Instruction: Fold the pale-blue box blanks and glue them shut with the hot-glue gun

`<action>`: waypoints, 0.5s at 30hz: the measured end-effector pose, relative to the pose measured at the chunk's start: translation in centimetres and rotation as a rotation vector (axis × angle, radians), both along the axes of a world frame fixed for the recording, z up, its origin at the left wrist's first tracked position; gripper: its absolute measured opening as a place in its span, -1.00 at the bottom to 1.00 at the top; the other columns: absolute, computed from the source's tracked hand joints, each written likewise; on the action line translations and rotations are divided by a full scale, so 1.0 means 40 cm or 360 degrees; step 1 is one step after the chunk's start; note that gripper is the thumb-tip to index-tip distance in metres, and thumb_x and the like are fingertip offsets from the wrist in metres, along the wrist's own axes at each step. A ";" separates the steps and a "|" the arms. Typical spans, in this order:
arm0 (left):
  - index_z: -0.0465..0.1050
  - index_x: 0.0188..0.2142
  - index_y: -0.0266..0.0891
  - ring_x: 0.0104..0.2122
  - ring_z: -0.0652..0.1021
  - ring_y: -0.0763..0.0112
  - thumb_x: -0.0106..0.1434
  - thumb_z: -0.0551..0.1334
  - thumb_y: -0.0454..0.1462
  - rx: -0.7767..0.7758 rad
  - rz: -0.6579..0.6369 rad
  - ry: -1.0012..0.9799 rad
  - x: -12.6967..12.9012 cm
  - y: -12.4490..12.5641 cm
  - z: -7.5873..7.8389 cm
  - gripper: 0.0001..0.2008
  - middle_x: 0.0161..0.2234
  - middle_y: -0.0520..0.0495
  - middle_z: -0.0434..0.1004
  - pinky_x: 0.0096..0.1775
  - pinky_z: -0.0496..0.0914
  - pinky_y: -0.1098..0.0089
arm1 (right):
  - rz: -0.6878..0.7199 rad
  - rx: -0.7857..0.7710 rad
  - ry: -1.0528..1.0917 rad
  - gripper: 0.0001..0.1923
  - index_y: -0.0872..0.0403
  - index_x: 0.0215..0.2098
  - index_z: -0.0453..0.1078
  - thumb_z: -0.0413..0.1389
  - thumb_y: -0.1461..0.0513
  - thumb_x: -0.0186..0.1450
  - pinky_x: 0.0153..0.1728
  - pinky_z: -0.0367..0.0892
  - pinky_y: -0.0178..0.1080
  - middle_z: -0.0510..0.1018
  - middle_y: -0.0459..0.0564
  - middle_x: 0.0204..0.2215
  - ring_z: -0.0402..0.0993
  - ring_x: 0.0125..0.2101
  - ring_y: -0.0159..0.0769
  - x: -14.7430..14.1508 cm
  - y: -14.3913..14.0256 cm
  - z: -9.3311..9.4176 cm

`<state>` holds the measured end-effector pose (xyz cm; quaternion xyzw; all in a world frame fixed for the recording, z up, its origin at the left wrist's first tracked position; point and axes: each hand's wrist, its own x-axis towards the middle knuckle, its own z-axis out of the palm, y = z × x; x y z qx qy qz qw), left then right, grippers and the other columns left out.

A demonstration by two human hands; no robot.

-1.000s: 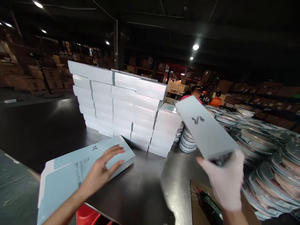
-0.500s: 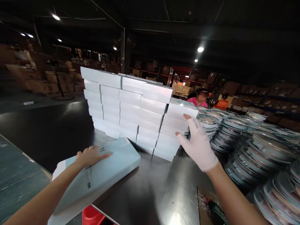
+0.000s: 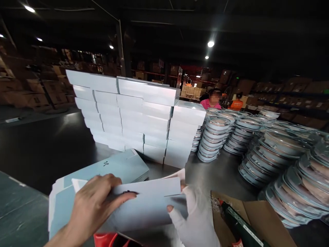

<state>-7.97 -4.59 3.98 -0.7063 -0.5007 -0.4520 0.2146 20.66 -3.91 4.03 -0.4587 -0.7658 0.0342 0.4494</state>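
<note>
1 box (image 3: 151, 206) is above the desk (image 3: 208, 176), near 1 pile of flat boxes (image 3: 125, 164). The left hand (image 3: 95, 197) has its fingers closed on the upper edge and hides the left end. The right hand (image 3: 192, 216), gloved, has fingers parted around the right end; its grip I cannot tell. The box is pale, its dark mark partly covered.

A dark, shiny metal table (image 3: 58, 135) carries a stepped wall of white boxes (image 3: 131, 115) across its middle. A pile of pale blue flat cartons (image 3: 122, 166) overlaps the near left edge; round containers (image 3: 214, 135) stand stacked along the right.
</note>
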 end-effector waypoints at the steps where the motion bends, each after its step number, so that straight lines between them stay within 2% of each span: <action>1: 0.36 -0.34 -0.04 -0.59 0.49 0.29 0.34 0.25 0.11 -0.0013 -0.0024 -0.0072 0.017 -0.003 -0.007 -0.66 -0.54 0.11 0.53 -0.45 0.34 0.30 | 0.0235 -0.0473 0.0213 -0.65 -0.02 -0.03 0.48 0.22 0.12 0.22 -0.23 0.50 -0.08 0.67 0.05 -0.20 0.62 -0.22 -0.01 0.009 -0.002 -0.010; 2: 0.38 -0.35 -0.04 -0.59 0.50 0.28 0.33 0.26 0.12 -0.0052 -0.0023 -0.0133 0.032 -0.004 -0.013 -0.66 -0.55 0.11 0.53 -0.46 0.34 0.30 | 0.0480 -0.0920 0.0375 -0.64 -0.03 -0.03 0.52 0.23 0.12 0.20 -0.22 0.50 -0.12 0.68 0.00 -0.18 0.64 -0.20 -0.04 0.022 -0.006 -0.017; 3: 0.41 -0.32 -0.03 -0.56 0.53 0.26 0.33 0.25 0.11 -0.0123 -0.0024 -0.0179 0.044 -0.005 -0.021 -0.68 -0.51 0.09 0.56 -0.44 0.36 0.29 | 0.0664 -0.1261 0.0484 -0.61 -0.04 -0.02 0.55 0.25 0.11 0.18 -0.20 0.50 -0.15 0.68 -0.02 -0.15 0.65 -0.18 -0.05 0.037 -0.010 -0.020; 4: 0.47 -0.23 -0.01 -0.48 0.58 0.21 0.34 0.25 0.10 -0.0223 -0.0056 -0.0200 0.055 -0.007 -0.029 -0.71 -0.43 0.05 0.61 -0.38 0.41 0.28 | 0.0772 -0.1462 0.0542 -0.60 -0.05 -0.02 0.58 0.27 0.07 0.17 -0.16 0.50 -0.15 0.68 -0.04 -0.12 0.64 -0.15 -0.04 0.050 -0.015 -0.017; 5: 0.50 -0.08 0.02 -0.33 0.63 0.13 0.33 0.28 0.07 -0.0357 -0.0126 -0.0192 0.066 -0.010 -0.037 -0.70 -0.27 -0.01 0.67 -0.28 0.46 0.25 | 0.0805 -0.1541 0.0567 -0.59 -0.06 -0.02 0.60 0.27 0.04 0.18 -0.12 0.48 -0.14 0.68 -0.04 -0.09 0.63 -0.12 -0.03 0.061 -0.020 -0.008; 6: 0.46 0.11 0.06 -0.14 0.63 0.02 0.28 0.34 0.06 -0.0523 -0.0238 -0.0147 0.078 -0.015 -0.045 -0.55 -0.06 -0.08 0.66 -0.14 0.49 0.19 | 0.0794 -0.1542 0.0580 -0.60 -0.07 -0.02 0.61 0.27 0.01 0.20 -0.09 0.47 -0.14 0.69 -0.04 -0.09 0.62 -0.10 -0.03 0.069 -0.025 0.006; 8: 0.16 0.39 0.12 0.18 0.48 -0.22 0.04 0.52 0.04 -0.0891 -0.0511 -0.0019 0.104 -0.024 -0.053 -0.02 0.30 -0.20 0.42 0.08 0.45 0.04 | 0.0771 -0.1436 0.0599 -0.67 -0.07 -0.10 0.64 0.19 -0.01 0.27 -0.08 0.46 -0.15 0.71 -0.05 -0.17 0.61 -0.14 -0.07 0.073 -0.031 0.046; 9: 0.07 0.43 0.11 0.24 0.41 -0.30 -0.10 0.58 0.02 -0.1073 -0.0623 0.0016 0.116 -0.027 -0.051 0.17 0.37 -0.23 0.31 0.11 0.43 -0.01 | 0.0776 -0.1391 0.0564 -0.70 -0.06 -0.16 0.65 0.16 0.01 0.29 -0.11 0.46 -0.17 0.71 -0.06 -0.24 0.61 -0.19 -0.10 0.072 -0.031 0.067; 10: 0.06 0.44 0.08 0.25 0.40 -0.34 -0.19 0.61 -0.01 -0.1250 -0.0697 0.0015 0.128 -0.027 -0.044 0.24 0.38 -0.24 0.29 0.12 0.43 -0.03 | 0.0773 -0.1354 0.0473 -0.73 -0.04 -0.24 0.64 0.15 0.04 0.30 -0.17 0.46 -0.19 0.69 -0.07 -0.32 0.60 -0.26 -0.14 0.070 -0.028 0.086; 11: 0.13 0.42 0.05 0.21 0.45 -0.34 -0.18 0.61 -0.06 -0.1415 -0.0752 -0.0016 0.137 -0.024 -0.032 0.20 0.35 -0.24 0.35 0.10 0.46 -0.01 | 0.0731 -0.1286 0.0357 -0.75 -0.02 -0.33 0.62 0.14 0.07 0.29 -0.25 0.46 -0.23 0.66 -0.09 -0.40 0.58 -0.34 -0.19 0.069 -0.024 0.102; 13: 0.34 0.32 0.00 0.03 0.62 -0.19 0.03 0.51 -0.13 -0.1668 -0.0868 -0.0153 0.148 -0.006 0.000 -0.15 0.14 -0.17 0.61 -0.01 0.53 0.08 | 0.0504 -0.0985 0.0176 -0.78 -0.01 -0.36 0.57 0.13 0.10 0.32 -0.30 0.45 -0.26 0.62 -0.10 -0.45 0.55 -0.39 -0.23 0.074 -0.012 0.115; 15: 0.51 0.16 -0.07 -0.19 0.69 -0.02 0.23 0.36 -0.09 -0.1699 -0.0989 -0.0430 0.148 0.024 0.025 -0.50 -0.12 -0.09 0.74 -0.17 0.57 0.19 | 0.0154 -0.0478 0.0227 -0.78 -0.01 -0.13 0.53 0.15 0.08 0.35 -0.09 0.47 -0.17 0.64 -0.02 -0.24 0.58 -0.18 -0.15 0.087 0.000 0.107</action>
